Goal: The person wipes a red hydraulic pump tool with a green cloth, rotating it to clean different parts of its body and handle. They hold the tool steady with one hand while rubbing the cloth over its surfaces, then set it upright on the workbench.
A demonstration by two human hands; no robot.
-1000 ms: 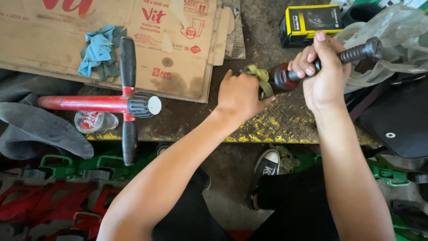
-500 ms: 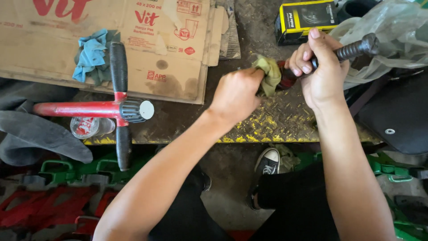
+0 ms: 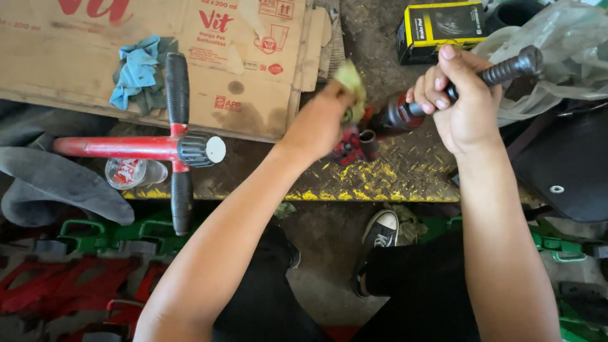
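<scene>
Metal was in my right hand [image 3: 468, 104]: a dark threaded rod [image 3: 510, 68] with a reddish barrel-shaped end [image 3: 394, 116], held slantwise above the yellow-flecked tread-plate bench [image 3: 386, 180], my fingers wrapped tight round its middle. My left hand [image 3: 320, 123] was closed on a yellow-green rag [image 3: 349, 81], blurred, just beside the reddish end. Under that fist lay a small red fitting [image 3: 351, 145] on the plate. Further left a red T-shaped tool with black grips [image 3: 177, 147] rested across flattened cardboard [image 3: 82, 60], a blue cloth [image 3: 136, 73] beside its upper grip. A yellow-and-black box [image 3: 440, 28] sat beyond my right hand.
</scene>
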